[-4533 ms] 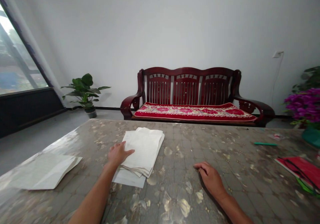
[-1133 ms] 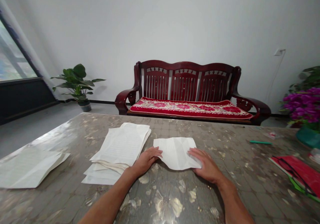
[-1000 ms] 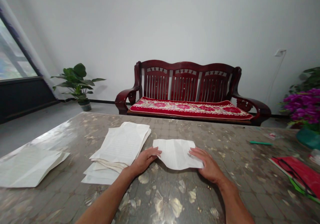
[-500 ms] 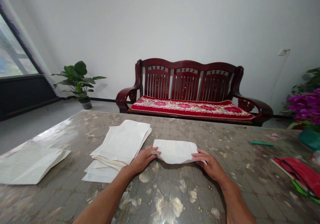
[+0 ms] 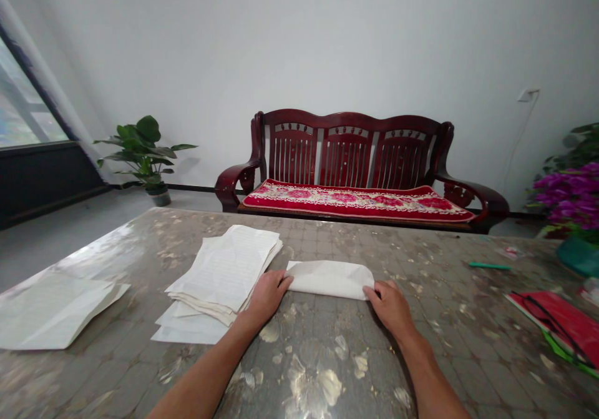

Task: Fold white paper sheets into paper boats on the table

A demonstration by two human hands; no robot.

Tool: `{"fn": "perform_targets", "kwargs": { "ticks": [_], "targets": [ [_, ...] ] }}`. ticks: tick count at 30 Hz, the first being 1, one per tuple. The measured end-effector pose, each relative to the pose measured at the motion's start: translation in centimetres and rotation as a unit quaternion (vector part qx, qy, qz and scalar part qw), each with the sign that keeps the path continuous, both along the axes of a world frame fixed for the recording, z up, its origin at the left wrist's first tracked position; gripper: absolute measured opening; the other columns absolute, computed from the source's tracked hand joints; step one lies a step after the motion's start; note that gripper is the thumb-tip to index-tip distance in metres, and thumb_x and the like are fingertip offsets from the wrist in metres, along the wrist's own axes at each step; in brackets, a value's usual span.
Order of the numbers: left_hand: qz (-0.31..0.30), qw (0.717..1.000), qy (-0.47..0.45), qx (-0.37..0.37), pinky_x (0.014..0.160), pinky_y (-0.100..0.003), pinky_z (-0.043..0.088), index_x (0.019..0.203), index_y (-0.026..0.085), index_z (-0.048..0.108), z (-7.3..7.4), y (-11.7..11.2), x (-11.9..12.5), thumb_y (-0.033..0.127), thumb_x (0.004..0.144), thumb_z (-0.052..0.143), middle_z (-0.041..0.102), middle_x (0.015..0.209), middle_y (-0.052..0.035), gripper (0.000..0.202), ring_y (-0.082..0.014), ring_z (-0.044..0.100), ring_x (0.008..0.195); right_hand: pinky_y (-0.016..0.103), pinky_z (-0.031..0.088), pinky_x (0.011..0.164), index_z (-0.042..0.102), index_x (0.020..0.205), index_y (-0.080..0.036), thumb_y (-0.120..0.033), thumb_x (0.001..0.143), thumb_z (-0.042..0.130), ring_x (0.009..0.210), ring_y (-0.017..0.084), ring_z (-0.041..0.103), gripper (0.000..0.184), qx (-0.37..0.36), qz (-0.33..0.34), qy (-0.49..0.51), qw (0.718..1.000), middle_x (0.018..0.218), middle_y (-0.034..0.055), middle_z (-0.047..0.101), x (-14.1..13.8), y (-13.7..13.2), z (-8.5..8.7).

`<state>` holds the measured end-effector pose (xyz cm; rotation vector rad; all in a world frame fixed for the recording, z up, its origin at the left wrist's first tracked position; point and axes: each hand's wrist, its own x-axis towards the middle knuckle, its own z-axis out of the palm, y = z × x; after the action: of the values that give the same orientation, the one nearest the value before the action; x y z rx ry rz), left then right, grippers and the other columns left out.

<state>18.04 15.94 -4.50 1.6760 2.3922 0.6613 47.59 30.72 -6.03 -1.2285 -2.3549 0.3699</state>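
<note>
The left hand (image 5: 267,297) and the right hand (image 5: 390,310) rest at the two ends of a folded sheet (image 5: 330,280), which lies on the table (image 5: 309,369) in a long white band, just right of a pile of papers (image 5: 219,275). The left hand is curled a little and touches the sheet's left end, and the right hand does the same at the right end. The fingers seem to press the paper down against the table. They are not spread wide, but from this view I cannot tell if either hand really pinches the sheet, because the thumbs are mostly hidden.

As far as the pictures show, this one sheet is folded — the pile is not, its lined pages lie open and a little uneven. Well to the left lies a loose paper (image 5: 51,313), with a soft crease in it and not folded tight.

Farther right on the table are a green pen (image 5: 489,265) and a red folder (image 5: 552,325) with glasses (image 5: 550,322) on it. Beyond the table stands a wooden sofa (image 5: 349,157) with a red cushion (image 5: 358,199).
</note>
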Motion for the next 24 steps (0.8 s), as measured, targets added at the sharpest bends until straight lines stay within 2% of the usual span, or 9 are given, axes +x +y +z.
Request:
{"fn": "perform_targets", "kwargs": {
  "ticks": [4, 10, 15, 19, 24],
  "targets": [
    [0.03, 0.998, 0.054, -0.03, 0.077, -0.034, 0.04, 0.081, 0.018, 0.063, 0.5, 0.2, 0.7, 0.037, 0.098, 0.042, 0.071, 0.085, -0.0103, 0.033, -0.0261, 0.065, 0.087, 0.032, 0.039, 0.075, 0.065, 0.071, -0.023, -0.039, 0.093, 0.046, 0.085, 0.024, 0.058, 0.033, 0.047, -0.041, -0.079, 0.995, 0.08, 0.0078, 0.07, -0.5, -0.5, 0.5],
    [0.038, 0.987, 0.143, -0.061, 0.084, -0.035, 0.041, 0.092, 0.017, 0.065, 0.6, 0.5, 1.3, 0.036, 0.099, 0.043, 0.073, 0.092, -0.0095, 0.029, -0.0268, 0.065, 0.095, 0.032, 0.035, 0.075, 0.066, 0.084, -0.02, -0.035, 0.096, 0.046, 0.09, 0.024, 0.06, 0.028, 0.056, -0.083, -0.185, 0.978, 0.089, 0.0081, 0.071, -1.3, -1.4, 1.8],
    [0.051, 0.982, 0.169, -0.065, 0.089, -0.039, 0.041, 0.112, 0.017, 0.062, 0.7, 0.9, 2.0, 0.032, 0.096, 0.049, 0.073, 0.097, -0.0098, 0.025, -0.0289, 0.065, 0.099, 0.033, 0.033, 0.075, 0.066, 0.088, -0.02, -0.034, 0.096, 0.047, 0.093, 0.026, 0.06, 0.024, 0.056, -0.099, -0.209, 0.971, 0.093, 0.0075, 0.072, -1.6, -1.5, 1.9],
    [0.072, 0.98, 0.176, -0.054, 0.091, -0.041, 0.041, 0.129, 0.017, 0.054, 0.6, 1.0, 2.3, 0.031, 0.093, 0.054, 0.073, 0.099, -0.01, 0.039, -0.0304, 0.065, 0.099, 0.034, 0.032, 0.075, 0.066, 0.09, -0.021, -0.033, 0.095, 0.048, 0.092, 0.025, 0.059, 0.023, 0.053, -0.1, -0.208, 0.972, 0.096, 0.0068, 0.073, -1.7, -1.4, 1.6],
    [0.088, 0.977, 0.184, -0.057, 0.094, -0.042, 0.041, 0.135, 0.016, 0.05, 0.3, 1.1, 2.3, 0.031, 0.094, 0.054, 0.073, 0.102, -0.0103, 0.044, -0.0307, 0.064, 0.1, 0.034, 0.032, 0.075, 0.066, 0.09, -0.021, -0.032, 0.095, 0.048, 0.092, 0.026, 0.059, 0.021, 0.054, -0.107, -0.208, 0.971, 0.094, 0.0071, 0.073, -1.8, -1.5, 1.8]
  ]
}}
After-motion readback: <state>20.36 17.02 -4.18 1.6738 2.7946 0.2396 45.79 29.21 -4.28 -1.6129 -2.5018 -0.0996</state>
